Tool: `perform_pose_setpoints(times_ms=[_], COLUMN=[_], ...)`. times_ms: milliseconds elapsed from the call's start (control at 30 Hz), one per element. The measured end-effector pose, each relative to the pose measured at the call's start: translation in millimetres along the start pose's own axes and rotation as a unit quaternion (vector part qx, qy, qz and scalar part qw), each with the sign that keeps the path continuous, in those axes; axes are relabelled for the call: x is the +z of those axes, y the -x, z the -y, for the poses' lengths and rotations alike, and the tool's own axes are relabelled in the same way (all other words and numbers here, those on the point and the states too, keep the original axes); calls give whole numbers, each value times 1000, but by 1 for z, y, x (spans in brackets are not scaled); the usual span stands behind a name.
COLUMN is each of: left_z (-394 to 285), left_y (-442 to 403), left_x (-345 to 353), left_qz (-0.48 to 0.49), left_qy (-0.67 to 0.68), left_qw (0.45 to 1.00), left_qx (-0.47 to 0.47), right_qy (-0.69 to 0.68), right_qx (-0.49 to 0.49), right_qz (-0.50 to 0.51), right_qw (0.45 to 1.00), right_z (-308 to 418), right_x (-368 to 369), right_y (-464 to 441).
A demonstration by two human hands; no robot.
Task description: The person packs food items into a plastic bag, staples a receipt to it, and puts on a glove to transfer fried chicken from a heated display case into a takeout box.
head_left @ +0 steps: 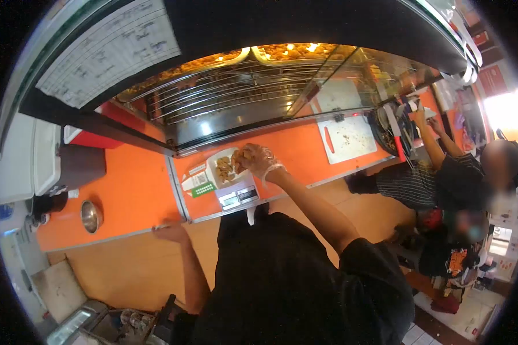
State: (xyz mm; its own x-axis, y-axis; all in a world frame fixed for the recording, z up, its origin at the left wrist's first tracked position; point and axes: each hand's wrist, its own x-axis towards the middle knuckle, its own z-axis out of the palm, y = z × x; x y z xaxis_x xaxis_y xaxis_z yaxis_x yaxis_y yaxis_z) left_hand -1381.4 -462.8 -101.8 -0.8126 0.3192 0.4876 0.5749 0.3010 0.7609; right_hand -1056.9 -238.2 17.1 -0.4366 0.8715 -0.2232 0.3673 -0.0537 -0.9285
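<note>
My right hand (257, 161), in a clear plastic glove, is closed around brown fried food pieces (240, 159). It is over the right side of an open white takeaway box (212, 164). More brown pieces (224, 168) lie inside the box. The box rests on a digital scale (238, 196), whose display faces me. Against the box's left side is a green-and-white printed part (202, 189). My left hand (171, 232) is bare and sits by the counter's front edge, fingers curled; whatever is between them is too small to make out.
The orange counter (133, 184) carries a metal bowl (90, 217) at left and a white cutting board (351, 140) at right. A glass-fronted warmer (230, 103) stands behind. A co-worker (437, 167) works at the right beside a black pan (385, 129) and a red-handled knife (398, 146).
</note>
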Motion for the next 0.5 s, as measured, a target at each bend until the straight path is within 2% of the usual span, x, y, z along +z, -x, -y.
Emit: perform_pose_setpoints(times_ms=[67, 100, 133, 200, 233, 300, 333, 400, 433, 467, 500], left_z=[-28, -68, -119, -195, -201, -206, -203, -196, -202, -199, -194], left_y=[29, 29, 22, 20, 17, 10, 7, 2, -6, -5, -2], left_x=[2, 3, 1, 16, 29, 52, 59, 72, 74, 78, 85], left_qz=[160, 301, 435, 451, 445, 432, 431, 508, 564, 567, 528], left_qy=[128, 158, 186, 219, 220, 150, 156, 148, 97, 103, 97], left_qw=[974, 930, 862, 854, 856, 889, 889, 849, 820, 817, 842], left_qx=[-92, -139, -183, -138, -141, 0, -2, 7, -13, -11, 62], right_qy=[109, 109, 143, 179, 154, 134, 135, 140, 23, -95, -90], right_qx=[-28, -34, -15, 2, -12, -28, -30, -28, -31, -37, -39], right_qz=[-70, -60, -82, -98, -86, -76, -58, -46, -63, -79, -83], right_qw=[991, 992, 986, 979, 984, 988, 989, 989, 997, 992, 992], right_z=[8, 9, 6, 7, 9, 21, 36, 42, 42, 41, 39], right_x=[15, 23, 32, 46, 49, 51, 48, 50, 54, 56, 55], right_y=[4, 2, 0, 3, 4, 7, 11, 17, 18, 18, 16])
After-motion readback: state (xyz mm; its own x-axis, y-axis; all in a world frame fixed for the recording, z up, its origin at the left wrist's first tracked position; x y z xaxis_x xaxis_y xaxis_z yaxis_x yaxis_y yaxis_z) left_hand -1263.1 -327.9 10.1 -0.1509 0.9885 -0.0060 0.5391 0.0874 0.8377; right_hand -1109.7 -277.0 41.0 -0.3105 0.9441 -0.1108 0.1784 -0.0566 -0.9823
